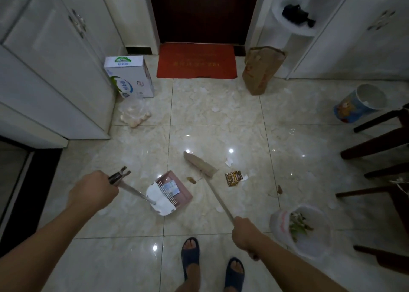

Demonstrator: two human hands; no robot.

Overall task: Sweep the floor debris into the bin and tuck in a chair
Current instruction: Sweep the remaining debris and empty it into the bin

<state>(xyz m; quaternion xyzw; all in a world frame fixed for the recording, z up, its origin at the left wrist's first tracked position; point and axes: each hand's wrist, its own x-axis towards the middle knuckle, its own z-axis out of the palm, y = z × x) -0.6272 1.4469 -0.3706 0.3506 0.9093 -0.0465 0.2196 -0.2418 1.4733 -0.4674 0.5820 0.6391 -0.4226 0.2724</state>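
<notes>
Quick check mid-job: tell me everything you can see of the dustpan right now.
The dustpan is pink plastic with a white rear part and a row of comb teeth across it. It rests on the tiled floor, mouth toward the broom head, apart from it. A paper scrap lies inside. The left hand grips its long handle.

At twelve o'clock I see a dark door (204,10) with a red doormat (196,61) before it. At eleven, a white milk carton box (129,77) stands by the white cabinet (55,70), a clear bag of eggs (135,114) just beside it. At one, a brown paper bag (260,70) leans against a white shelf (294,29) holding a black object (296,15).
</notes>
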